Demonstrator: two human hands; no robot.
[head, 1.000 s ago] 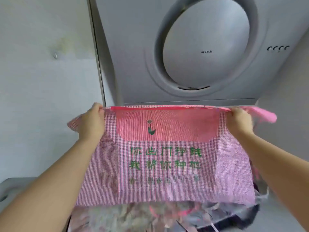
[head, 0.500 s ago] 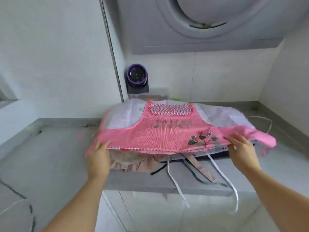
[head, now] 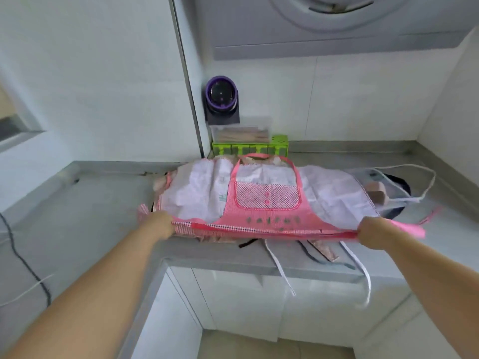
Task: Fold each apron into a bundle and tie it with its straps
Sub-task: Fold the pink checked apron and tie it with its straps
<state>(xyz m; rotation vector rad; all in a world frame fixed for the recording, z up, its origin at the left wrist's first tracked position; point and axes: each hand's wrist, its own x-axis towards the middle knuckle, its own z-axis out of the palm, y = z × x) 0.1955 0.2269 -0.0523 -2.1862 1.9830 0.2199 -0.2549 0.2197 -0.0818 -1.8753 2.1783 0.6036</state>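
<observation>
A pink checked apron [head: 267,203] lies spread over a pile of other aprons [head: 197,187] on the grey counter [head: 90,216]. Its bib with a checked pocket and pink neck loop points toward the wall. My left hand [head: 162,225] grips the apron's near fold at its left end. At the right end of the same fold, my right hand [head: 372,233] grips the fabric, with a pink strap [head: 412,230] trailing past it. The fold is stretched taut between both hands along the counter's front edge.
White and dark straps [head: 281,270] from the pile hang over the counter's front edge. A green rack [head: 250,149], a clear box and a purple device [head: 221,95] stand at the back wall. A range hood hangs above. Cables lie on the counter at far left.
The apron was held up in front of the hood a second ago. It has come down flat onto the pile, and both hands have drawn its near fold toward the counter's front edge.
</observation>
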